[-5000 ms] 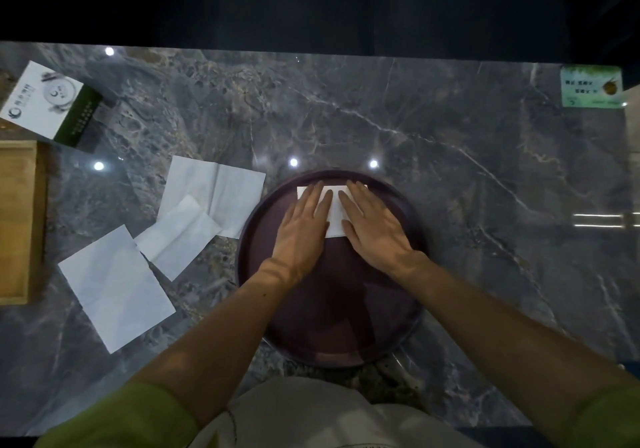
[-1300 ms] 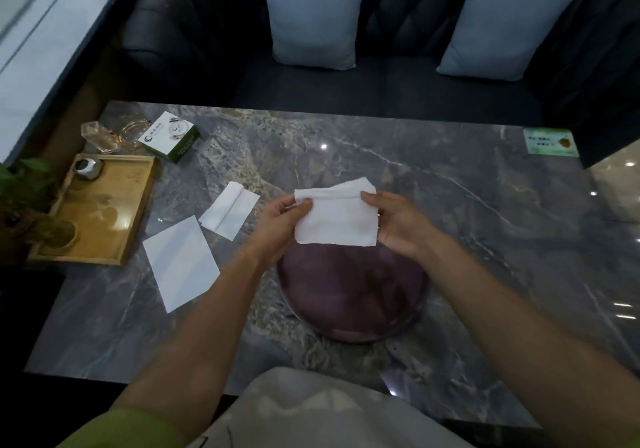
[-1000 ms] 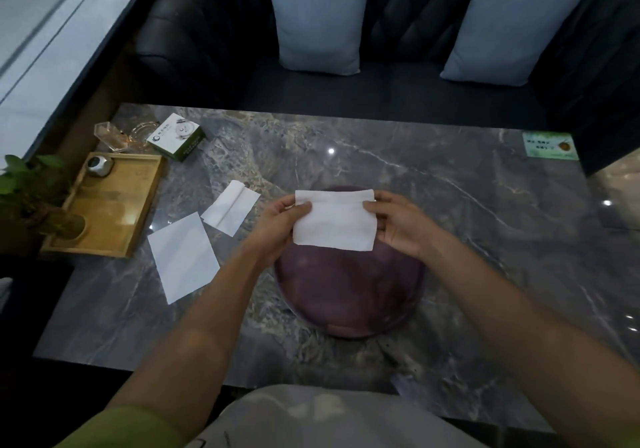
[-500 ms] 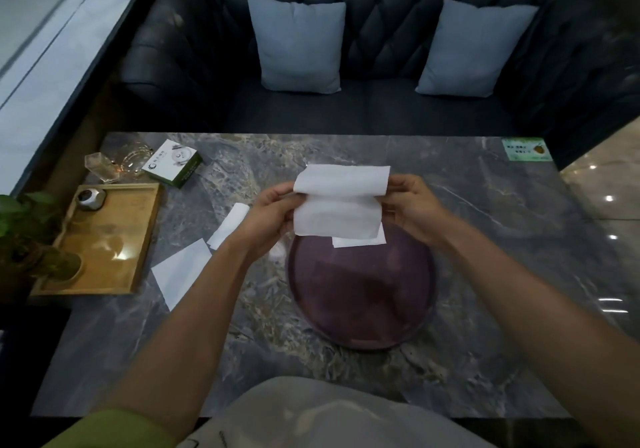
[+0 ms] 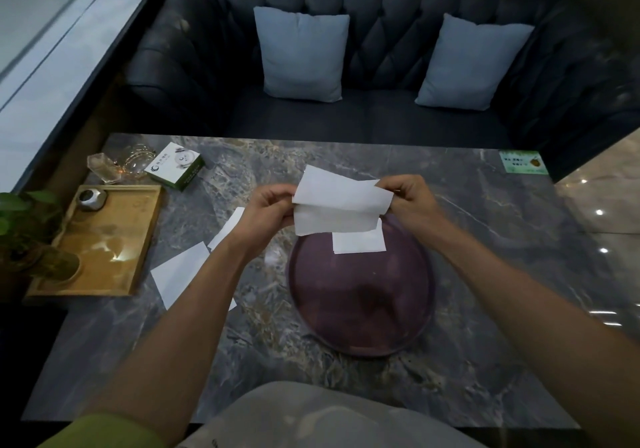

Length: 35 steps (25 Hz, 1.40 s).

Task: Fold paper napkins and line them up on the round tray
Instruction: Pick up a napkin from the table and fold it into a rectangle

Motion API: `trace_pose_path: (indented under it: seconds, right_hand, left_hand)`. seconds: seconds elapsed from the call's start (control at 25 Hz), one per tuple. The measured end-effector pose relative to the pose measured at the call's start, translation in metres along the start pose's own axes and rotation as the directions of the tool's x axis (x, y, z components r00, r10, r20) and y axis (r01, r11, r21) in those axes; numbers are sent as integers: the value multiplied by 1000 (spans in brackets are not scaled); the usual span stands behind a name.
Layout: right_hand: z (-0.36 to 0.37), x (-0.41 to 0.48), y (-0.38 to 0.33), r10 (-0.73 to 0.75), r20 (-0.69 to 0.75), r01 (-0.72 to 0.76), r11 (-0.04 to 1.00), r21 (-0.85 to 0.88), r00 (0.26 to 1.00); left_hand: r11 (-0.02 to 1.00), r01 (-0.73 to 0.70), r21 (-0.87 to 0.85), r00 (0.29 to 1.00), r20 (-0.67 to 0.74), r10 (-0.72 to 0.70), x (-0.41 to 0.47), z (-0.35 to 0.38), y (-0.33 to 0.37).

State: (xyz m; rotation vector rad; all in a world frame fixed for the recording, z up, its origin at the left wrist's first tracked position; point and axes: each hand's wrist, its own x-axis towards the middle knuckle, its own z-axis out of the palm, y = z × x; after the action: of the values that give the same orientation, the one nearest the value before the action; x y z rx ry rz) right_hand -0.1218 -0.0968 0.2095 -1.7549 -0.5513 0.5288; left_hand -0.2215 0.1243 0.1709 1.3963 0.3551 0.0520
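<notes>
I'm sitting in what looks like a lounge or café booth. Across from me runs a dark tufted sofa (image 5: 381, 66) with two pale blue cushions (image 5: 301, 54) propped against its back. Between us is a grey marble table (image 5: 485, 239), glossy enough to catch ceiling lights. At its far left corner sit a small green-and-white box (image 5: 175, 166) and a glass ashtray (image 5: 135, 162); along the left edge, a wooden tray (image 5: 104, 243) and a potted plant (image 5: 20, 226). A green card (image 5: 523, 162) marks the far right corner.
</notes>
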Motion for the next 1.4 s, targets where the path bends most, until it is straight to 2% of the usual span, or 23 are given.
trace_pose_path:
  seconds: [0.2, 0.44, 0.64, 0.76, 0.88, 0.96, 1.0, 1.16, 1.4]
  right_hand:
    - [-2, -2, -2, -59, -56, 52, 991, -123, 997]
    - [-3, -1, 4, -144, -104, 116, 965, -234, 984]
    - [-2, 0, 11, -106, -161, 78, 982, -171, 981]
    - [0, -2, 11, -72, -211, 52, 993, -102, 975]
    - [1, -5, 8, 73, -245, -42, 991, 130, 967]
    - [1, -6, 11, 245, -167, -177, 922, 344, 955]
    - [-1, -7, 15, 306, -117, -241, 890, 386, 945]
    - [-4, -12, 35, 399, -13, -379, 879, 290, 917]
    - [-4, -17, 65, 458, -102, -417, 865, 280, 883]
  left_hand:
    - [1000, -11, 22, 998, -65, 12, 5, 6, 5]
    - [999, 4, -37, 997, -74, -7, 5, 18, 13]
    - [980, 143, -139, 986, -61, -153, 4, 26, 17]
    - [986, 149, -69, 989, -16, -150, 4, 26, 11]
    - [990, 135, -47, 990, -39, -137, 3, 29, 9]
    - [991, 124, -55, 991, -44, -127, 4, 31, 7]
    - [990, 130, -57, 990, -44, -133, 4, 32, 6]
    - [985, 160, -64, 985, -48, -163, 5, 33, -5]
    - [929, 360, -90, 930, -42, -364, 1, 34, -43]
